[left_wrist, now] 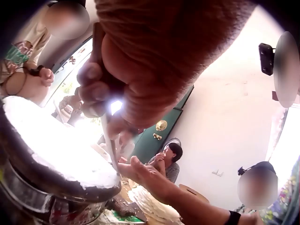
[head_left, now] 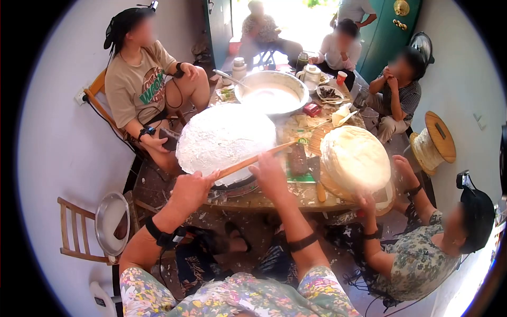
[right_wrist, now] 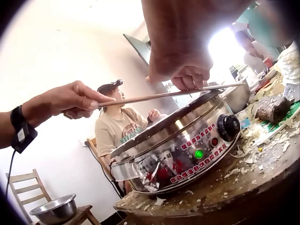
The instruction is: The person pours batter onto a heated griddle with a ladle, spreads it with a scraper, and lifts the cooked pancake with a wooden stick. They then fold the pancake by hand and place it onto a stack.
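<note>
A long flat wooden stick (head_left: 248,162) slants over the near edge of a round electric griddle (right_wrist: 187,150), whose top carries a white, flaky layer of batter (head_left: 227,137). My left hand (head_left: 190,195) grips the stick's near end, fingers wrapped around it. Farther along, my right hand (head_left: 270,177) holds the stick from above, its curled fingers (right_wrist: 190,80) at the wood. On the griddle's front a green light glows beside a black knob (right_wrist: 228,126). To the right of my right hand lie a dark brown block (head_left: 298,160) and a wooden-handled scraper (head_left: 320,185).
A stack of thin round pancakes (head_left: 355,158) lies right, near a seated person's hands (head_left: 365,202). Behind the griddle stands a large batter basin (head_left: 272,92) with a ladle. Crumbs litter the table (right_wrist: 262,178). Another person sits left; a metal bowl (head_left: 112,224) stands lower left.
</note>
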Tool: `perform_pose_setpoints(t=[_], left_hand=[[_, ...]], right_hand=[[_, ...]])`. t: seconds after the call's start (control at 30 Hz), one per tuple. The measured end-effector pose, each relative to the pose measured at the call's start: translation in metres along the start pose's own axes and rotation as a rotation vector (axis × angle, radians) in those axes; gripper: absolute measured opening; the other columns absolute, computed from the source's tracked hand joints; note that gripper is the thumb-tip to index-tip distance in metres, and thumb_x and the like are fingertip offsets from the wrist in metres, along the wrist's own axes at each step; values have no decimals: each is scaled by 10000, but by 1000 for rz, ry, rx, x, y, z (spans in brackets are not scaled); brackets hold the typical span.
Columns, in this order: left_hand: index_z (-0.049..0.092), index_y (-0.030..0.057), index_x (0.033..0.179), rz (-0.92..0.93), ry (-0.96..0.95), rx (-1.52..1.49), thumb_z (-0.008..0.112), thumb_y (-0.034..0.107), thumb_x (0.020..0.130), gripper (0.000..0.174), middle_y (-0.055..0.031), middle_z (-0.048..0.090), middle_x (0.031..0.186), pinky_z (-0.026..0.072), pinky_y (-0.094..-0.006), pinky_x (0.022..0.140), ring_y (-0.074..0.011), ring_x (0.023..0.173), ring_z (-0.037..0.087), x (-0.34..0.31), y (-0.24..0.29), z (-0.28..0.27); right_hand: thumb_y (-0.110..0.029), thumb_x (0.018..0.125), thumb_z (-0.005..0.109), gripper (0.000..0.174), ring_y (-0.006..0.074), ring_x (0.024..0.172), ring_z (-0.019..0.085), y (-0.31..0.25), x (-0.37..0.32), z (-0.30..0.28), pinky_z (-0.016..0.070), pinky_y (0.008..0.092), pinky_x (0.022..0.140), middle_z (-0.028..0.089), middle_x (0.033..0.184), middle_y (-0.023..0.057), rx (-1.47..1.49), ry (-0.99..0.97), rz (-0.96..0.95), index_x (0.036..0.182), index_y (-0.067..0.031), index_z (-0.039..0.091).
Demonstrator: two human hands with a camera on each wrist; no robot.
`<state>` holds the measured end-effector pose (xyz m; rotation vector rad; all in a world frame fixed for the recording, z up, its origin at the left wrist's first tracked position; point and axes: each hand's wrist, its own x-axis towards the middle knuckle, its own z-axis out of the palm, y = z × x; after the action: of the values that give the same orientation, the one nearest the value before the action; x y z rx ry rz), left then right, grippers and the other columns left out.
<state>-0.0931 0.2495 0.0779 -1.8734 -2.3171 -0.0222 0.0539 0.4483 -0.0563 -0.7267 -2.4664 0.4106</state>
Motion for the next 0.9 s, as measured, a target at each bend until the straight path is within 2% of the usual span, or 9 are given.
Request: perform_pose_setpoints(t=[0.1,0.2,0.3,0.4,0.43,0.53,0.73,0.77,0.9], left_hand=[[626,218,1276,-66,-57,-176,608,195,903,374,-136,642,736,502,-385,596,-286,679,658,-32,-8,12],[633,263,1258,-172,87,-515,628,205,878,384,-154,656,797,500,-425,631,-340,739,648,-42,-28,47],[635,243,1250,-269,55,-581,623,233,885,365,-159,664,863,501,-421,677,-346,786,642,-19,-43,56],[638,246,1242,-288,7,-589,605,253,900,344,-164,667,885,505,-430,698,-346,818,645,10,-51,56],[637,252,1243,-288,-28,-542,590,265,909,338,-162,667,892,505,-438,716,-348,829,645,17,-54,58],[627,179,1256,-201,-43,-519,618,202,896,360,-188,663,917,507,-358,696,-333,802,659,23,-60,62],[621,209,1274,-106,-52,-496,651,166,865,412,-164,664,852,505,-378,674,-317,760,649,-26,-55,59],[623,222,1278,-53,19,-444,658,167,862,421,-132,627,759,493,-377,635,-301,685,620,-39,-60,73],[628,233,1282,-69,26,-404,671,159,843,447,-98,503,652,472,-379,592,-278,610,564,-81,-57,66]], right_hand=[[-522,963,436,676,346,1341,419,-34,-14,-24,273,448,1140,513,1367,240,13,-50,45,1287,62,542],[-524,966,429,676,326,1369,386,-43,-2,-8,256,442,1149,483,1402,226,-52,9,-21,1309,50,528],[-521,974,410,675,323,1373,378,-38,39,3,247,438,1152,479,1404,229,-50,-9,-38,1312,52,524],[-520,979,396,674,324,1368,383,-21,67,18,248,438,1151,479,1404,230,-44,-57,-3,1309,52,526],[-526,981,383,680,323,1371,379,-15,73,23,250,437,1150,483,1401,229,-111,-95,-52,1302,54,533],[-528,978,392,677,327,1360,395,-16,63,14,254,434,1148,516,1369,228,-68,-87,17,1279,56,556],[-526,956,443,671,327,1313,464,-42,7,3,283,433,1138,562,1318,231,-161,14,-60,1240,65,587],[-529,941,471,681,328,1311,469,-45,-3,7,290,440,1136,553,1330,232,-157,31,-71,1244,71,580],[-528,923,502,680,341,1289,490,-72,-34,5,286,456,1138,573,1297,244,-158,103,-114,1215,79,596]])
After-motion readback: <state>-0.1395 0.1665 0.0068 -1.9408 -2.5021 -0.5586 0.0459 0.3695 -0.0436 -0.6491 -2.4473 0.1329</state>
